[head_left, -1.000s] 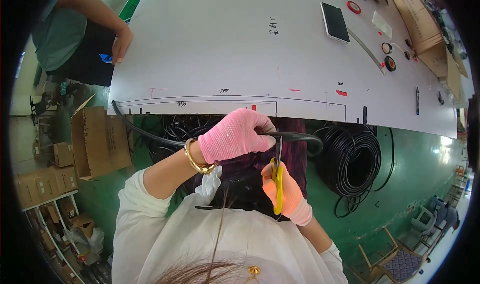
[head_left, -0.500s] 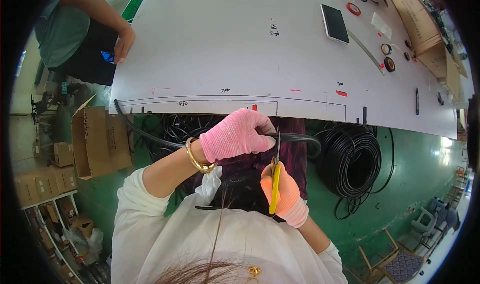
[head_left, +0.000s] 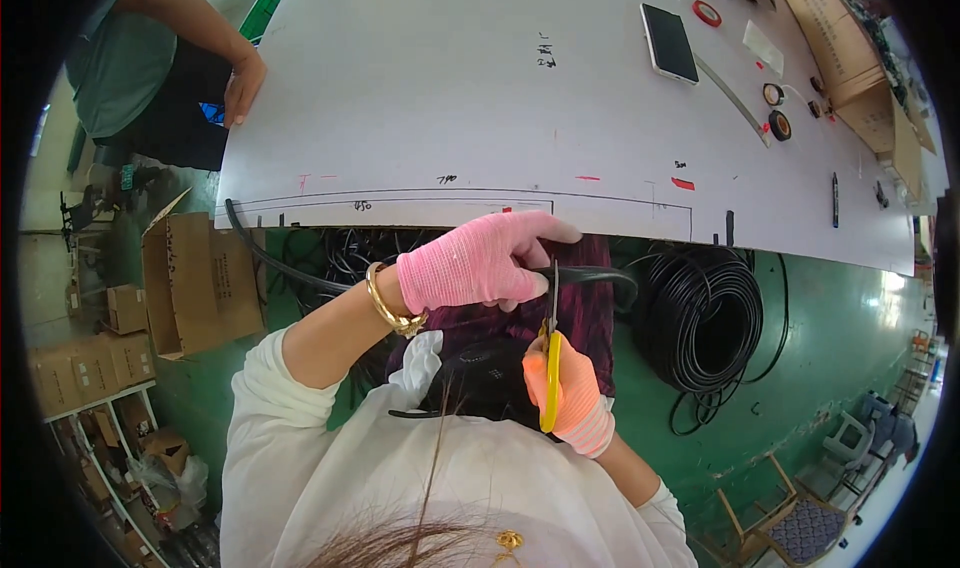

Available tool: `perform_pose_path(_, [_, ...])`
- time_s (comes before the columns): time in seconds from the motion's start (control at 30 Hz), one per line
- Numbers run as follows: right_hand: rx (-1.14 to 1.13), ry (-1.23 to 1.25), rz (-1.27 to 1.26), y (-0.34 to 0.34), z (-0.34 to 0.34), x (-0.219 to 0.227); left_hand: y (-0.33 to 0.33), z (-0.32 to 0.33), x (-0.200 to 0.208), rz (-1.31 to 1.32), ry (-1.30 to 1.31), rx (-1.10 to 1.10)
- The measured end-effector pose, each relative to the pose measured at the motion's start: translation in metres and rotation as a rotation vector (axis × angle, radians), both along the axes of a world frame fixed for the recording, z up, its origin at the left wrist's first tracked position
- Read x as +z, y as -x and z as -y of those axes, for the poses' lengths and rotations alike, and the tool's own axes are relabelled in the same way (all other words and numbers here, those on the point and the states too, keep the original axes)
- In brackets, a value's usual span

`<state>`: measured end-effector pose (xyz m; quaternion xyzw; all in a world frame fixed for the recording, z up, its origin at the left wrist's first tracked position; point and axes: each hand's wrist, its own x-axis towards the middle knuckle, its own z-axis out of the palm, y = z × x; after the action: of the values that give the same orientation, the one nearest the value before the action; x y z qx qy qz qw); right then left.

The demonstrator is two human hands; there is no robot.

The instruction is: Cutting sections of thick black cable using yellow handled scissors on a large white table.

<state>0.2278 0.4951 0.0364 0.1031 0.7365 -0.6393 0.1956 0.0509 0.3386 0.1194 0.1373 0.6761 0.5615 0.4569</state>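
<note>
Step in hand, as judged: cutting cable to length at the near edge of the counter.

Left hand (head_left: 480,263), pink knit glove, is below the large white counter (head_left: 420,88), just off its near edge. Fingers clamped around the black round cable (head_left: 590,276), which runs in from the left under the counter edge, passes through the fist and bends into a short loop on the right.

Right hand (head_left: 570,393), orange knit glove, fingers closed on the handle of the yellow-handled scissors (head_left: 551,353). Blades point up toward the cable, just right of the left fist. Blade opening: cannot tell, too thin in view; tips look at or touching the cable.

Next move, as judged: needs the cable held taut and square to the blades, w/ left fingertips kept clear of the cut line, since they sit just beside it.

Edges and room:
- Counter's near edge is directly above the hands; little room upward.
- Black cable coil (head_left: 700,318) lies on the green floor to the right, near the loop; more loose cable under the counter at left.
- Open brown cardboard box (head_left: 195,283) stands left, well apart.
- Another person's hand (head_left: 242,86) rests on the counter's far-left edge, well apart.
- Smartphone (head_left: 670,43) and tape rolls (head_left: 778,123) lie at far right of counter, out of the work zone.
</note>
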Motion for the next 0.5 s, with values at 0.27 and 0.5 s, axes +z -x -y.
perform_pose_path(0.27, [0.034,0.08,0.117,0.001,-0.006,0.03,0.011,0.001,-0.004,0.385,-0.226,-0.217])
perform_pose_path(0.5, [-0.154,0.013,-0.285,-0.02,-0.037,0.012,0.006,-0.001,-0.005,0.326,-0.172,-0.206])
